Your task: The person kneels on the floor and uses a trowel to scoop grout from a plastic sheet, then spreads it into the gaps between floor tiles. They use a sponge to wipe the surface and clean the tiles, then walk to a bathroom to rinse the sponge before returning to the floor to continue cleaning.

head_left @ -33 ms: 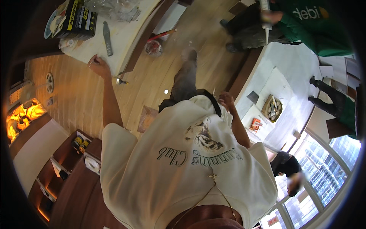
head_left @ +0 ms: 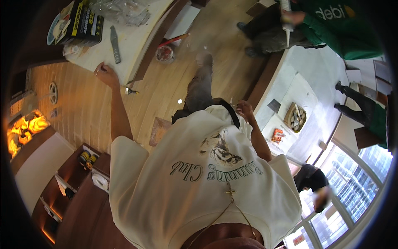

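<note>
My left hand (head_left: 107, 74) is at the near corner of a pale worktop (head_left: 134, 54), its fingers curled in. Whatever those fingers may hold is hidden. Just beyond it lies a grey-green flat tool (head_left: 115, 45) shaped like a knife. My right hand (head_left: 244, 109) is beside my waist, near the edge of the right-hand counter (head_left: 265, 93). Its fingers are pinched around a thin white stick (head_left: 234, 105), too small to identify.
Clear plastic bags (head_left: 124, 11) and a black-and-yellow box (head_left: 88, 23) sit on the worktop. A tub (head_left: 165, 54) with red inside stands on the floor. A co-worker in green (head_left: 338, 29) holds a white caulking tube (head_left: 286, 18). The right counter bears a tool-filled container (head_left: 295, 118).
My right hand has shifted slightly down and left in the picture, and the stick has tilted from upright toward level. My left hand is nearly still. The whole view has drifted slightly.
</note>
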Demonstrator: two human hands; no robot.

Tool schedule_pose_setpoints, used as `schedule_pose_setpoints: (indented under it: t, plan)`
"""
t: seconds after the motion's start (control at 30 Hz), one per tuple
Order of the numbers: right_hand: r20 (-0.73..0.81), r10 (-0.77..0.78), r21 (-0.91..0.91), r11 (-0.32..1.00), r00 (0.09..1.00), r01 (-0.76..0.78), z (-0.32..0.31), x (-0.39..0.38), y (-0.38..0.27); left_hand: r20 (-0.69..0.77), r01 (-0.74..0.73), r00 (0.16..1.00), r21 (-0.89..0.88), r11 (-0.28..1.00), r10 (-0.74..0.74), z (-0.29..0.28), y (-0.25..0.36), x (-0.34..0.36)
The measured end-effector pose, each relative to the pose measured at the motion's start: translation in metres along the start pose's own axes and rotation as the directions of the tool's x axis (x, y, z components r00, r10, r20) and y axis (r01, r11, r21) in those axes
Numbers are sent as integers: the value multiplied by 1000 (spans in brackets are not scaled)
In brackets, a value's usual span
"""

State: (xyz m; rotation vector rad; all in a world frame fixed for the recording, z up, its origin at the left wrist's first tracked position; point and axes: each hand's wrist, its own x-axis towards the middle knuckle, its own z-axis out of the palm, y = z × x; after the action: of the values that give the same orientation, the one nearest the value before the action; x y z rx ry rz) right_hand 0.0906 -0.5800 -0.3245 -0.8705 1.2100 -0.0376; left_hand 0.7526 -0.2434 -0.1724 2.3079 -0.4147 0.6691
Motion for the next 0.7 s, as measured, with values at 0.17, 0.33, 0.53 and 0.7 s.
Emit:
schedule_pose_setpoints:
  t: [0.17, 0.33, 0.53, 0.7]
  plan:
    - [-26, -73, 3, 997, 997, 73, -5, -16, -1, 27, 93, 995, -80, 992, -91, 3, 10, -6]
    - [27, -166, -173, 970, 986, 168, -35, -21, 34, -24, 66, 998, -14, 998, -66, 8, 15, -2]
    - [39, -66, -315, 946, 997, 75, -49, -40, 64, -25, 0, 1000, -41, 999, -1, 7, 5, -2]
    - [41, -43, -328, 943, 998, 54, -37, -33, 51, -1, 36, 999, -12, 999, -36, -3, 0, -6]
